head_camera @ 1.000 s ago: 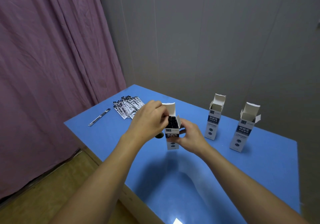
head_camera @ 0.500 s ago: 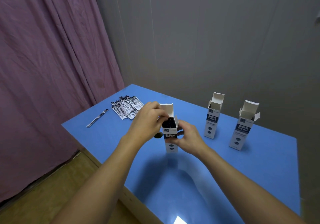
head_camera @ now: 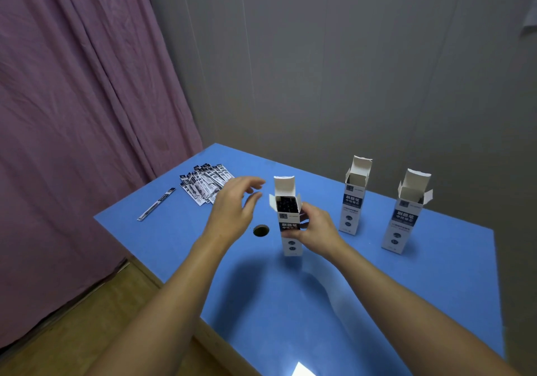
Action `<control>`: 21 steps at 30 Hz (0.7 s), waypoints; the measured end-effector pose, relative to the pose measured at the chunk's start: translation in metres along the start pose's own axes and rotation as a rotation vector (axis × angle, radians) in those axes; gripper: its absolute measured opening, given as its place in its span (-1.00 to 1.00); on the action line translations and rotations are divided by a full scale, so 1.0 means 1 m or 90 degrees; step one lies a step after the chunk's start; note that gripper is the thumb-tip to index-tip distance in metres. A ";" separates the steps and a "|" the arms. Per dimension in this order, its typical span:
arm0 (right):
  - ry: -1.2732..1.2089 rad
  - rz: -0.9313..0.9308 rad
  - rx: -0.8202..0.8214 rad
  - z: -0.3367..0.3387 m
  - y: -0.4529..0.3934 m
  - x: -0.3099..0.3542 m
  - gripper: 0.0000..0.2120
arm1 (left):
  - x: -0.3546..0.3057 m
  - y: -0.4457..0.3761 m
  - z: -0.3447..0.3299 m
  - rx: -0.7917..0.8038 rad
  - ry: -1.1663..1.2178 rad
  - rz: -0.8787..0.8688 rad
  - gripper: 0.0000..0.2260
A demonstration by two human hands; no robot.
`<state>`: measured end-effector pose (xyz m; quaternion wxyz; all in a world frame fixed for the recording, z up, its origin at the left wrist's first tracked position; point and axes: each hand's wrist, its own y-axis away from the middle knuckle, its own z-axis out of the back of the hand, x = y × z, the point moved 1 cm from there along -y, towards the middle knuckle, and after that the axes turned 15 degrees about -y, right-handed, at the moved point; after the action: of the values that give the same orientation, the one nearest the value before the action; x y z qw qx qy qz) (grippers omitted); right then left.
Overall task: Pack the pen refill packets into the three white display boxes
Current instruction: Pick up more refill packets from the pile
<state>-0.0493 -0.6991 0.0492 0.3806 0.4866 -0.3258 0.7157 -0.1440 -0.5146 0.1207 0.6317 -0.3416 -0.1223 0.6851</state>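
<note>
Blue laminate covers the table (head_camera: 319, 303), and near its middle stands the nearest white display box (head_camera: 289, 224), upright, its top flap raised and its mouth showing dark packet ends packed inside. The right hand (head_camera: 315, 229) grips this box from its right side, fingers curled round the printed front and thumb behind. Just left of the box the left hand (head_camera: 232, 211) hovers above the table with fingers loosely spread and slightly bent, holding nothing and touching nothing. Below that hand, just left of the held box, a small round hole (head_camera: 261, 230) opens in the table top. Farther left of the box, toward the table's far corner, lies a fanned pile of pen refill packets (head_camera: 203, 185), and beyond the pile, still farther left, a single packet (head_camera: 157, 204) lies apart near the table's edge. To the right of the held box stands a second box (head_camera: 353, 201), and right of that a third box (head_camera: 405, 216), both upright with flaps open; what they hold cannot be seen. A purple curtain (head_camera: 81, 114) hangs beyond the table's left edge, beside a grey wall (head_camera: 348, 70).
</note>
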 end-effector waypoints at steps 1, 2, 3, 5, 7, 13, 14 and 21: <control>-0.003 -0.014 -0.018 0.003 -0.005 -0.002 -0.58 | 0.007 0.002 0.000 -0.031 0.013 0.037 -0.82; -0.009 -0.025 -0.035 0.007 -0.010 -0.003 -0.58 | 0.014 0.005 -0.001 -0.050 0.016 0.069 -0.83; -0.017 -0.037 -0.050 0.009 -0.016 -0.004 -0.58 | 0.022 0.008 -0.001 -0.054 0.010 0.098 -0.82; -0.025 -0.054 -0.074 0.013 -0.028 -0.004 -0.58 | 0.040 0.015 -0.003 -0.019 -0.005 0.160 -0.77; -0.023 -0.068 -0.081 0.015 -0.039 -0.008 -0.55 | 0.060 0.021 -0.006 0.048 -0.021 0.229 -0.72; 0.018 -0.127 -0.035 0.011 -0.051 -0.036 -0.46 | 0.099 0.041 -0.007 0.176 -0.092 0.305 -0.68; 0.049 -0.146 -0.025 0.011 -0.051 -0.039 -0.44 | 0.102 0.043 -0.005 0.185 -0.100 0.308 -0.67; 0.351 -0.282 0.057 0.009 -0.032 -0.045 -0.73 | 0.117 0.058 0.007 0.257 -0.170 0.340 -0.64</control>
<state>-0.0075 -0.7010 0.0125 0.5784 0.3499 -0.0659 0.7339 -0.1899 -0.4114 0.0544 0.4634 -0.1372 0.0276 0.8750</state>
